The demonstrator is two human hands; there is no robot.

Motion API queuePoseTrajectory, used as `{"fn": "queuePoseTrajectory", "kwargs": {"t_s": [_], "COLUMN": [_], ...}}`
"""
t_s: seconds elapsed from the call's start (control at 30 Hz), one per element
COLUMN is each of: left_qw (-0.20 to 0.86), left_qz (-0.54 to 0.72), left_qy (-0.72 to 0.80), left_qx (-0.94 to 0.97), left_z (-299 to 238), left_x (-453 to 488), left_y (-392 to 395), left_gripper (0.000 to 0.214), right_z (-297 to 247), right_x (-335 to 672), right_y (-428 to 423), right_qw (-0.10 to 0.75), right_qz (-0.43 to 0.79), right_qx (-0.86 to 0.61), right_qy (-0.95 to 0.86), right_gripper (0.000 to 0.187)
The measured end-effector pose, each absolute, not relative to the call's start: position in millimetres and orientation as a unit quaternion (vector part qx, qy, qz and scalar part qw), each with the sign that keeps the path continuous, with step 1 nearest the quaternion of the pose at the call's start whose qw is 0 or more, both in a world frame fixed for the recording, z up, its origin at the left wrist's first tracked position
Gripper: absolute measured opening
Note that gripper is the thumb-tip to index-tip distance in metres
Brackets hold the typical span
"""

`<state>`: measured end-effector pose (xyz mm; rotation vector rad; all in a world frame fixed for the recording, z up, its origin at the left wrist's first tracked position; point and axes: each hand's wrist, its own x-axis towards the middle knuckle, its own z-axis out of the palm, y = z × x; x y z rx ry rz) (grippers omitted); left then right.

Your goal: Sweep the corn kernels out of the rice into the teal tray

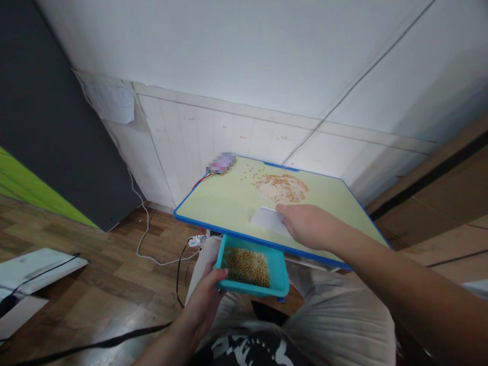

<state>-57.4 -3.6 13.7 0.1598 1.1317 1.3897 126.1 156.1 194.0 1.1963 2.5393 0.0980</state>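
Note:
My left hand [212, 282] grips the left rim of a turquoise plastic tub [281, 277], thumb over the edge. Yellowish kernels [247, 267] cover much of the tub's bottom. The tub is just below the front edge of a small pale-yellow table [213, 203] with a blue border. Over the tabletop, my right hand [301, 221] is closed on a flat white scraper [269, 219], whose edge is at the table surface. Behind the scraper lies a spread of orange-tan kernels and pale bits [282, 188], with a few loose ones to its left.
A pixelated object [221, 163] with a red cord sits at the table's back left corner. A power strip [197, 241] and white cable [147, 218] are by the left side. Cardboard boxes [438, 198] stand to the right; a white wall [236, 61] is behind.

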Motion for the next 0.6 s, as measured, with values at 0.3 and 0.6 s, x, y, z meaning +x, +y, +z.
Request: {"fn": "queuePoseTrajectory", "kwargs": {"t_s": [0.3, 0.6], "left_qw": [0.646, 0.659], "left_qz": [0.609, 0.613], "left_qy": [0.459, 0.433], "left_qx": [0.035, -0.041], "left_z": [-14.0, -33.5], "left_x": [-60.8, -68.2], "left_y": [-5.5, 3.4], "left_gripper": [0.097, 0.11], "right_z": [249.6, 193.6], "right_x": [101.2, 68.9], "right_y": [292.9, 412.6], "right_qw": [0.052, 0.078], "right_qz": [0.168, 0.13], "right_qx": [0.547, 0.603], "right_qy": [0.818, 0.783], "right_gripper": [0.038, 0.047]}}
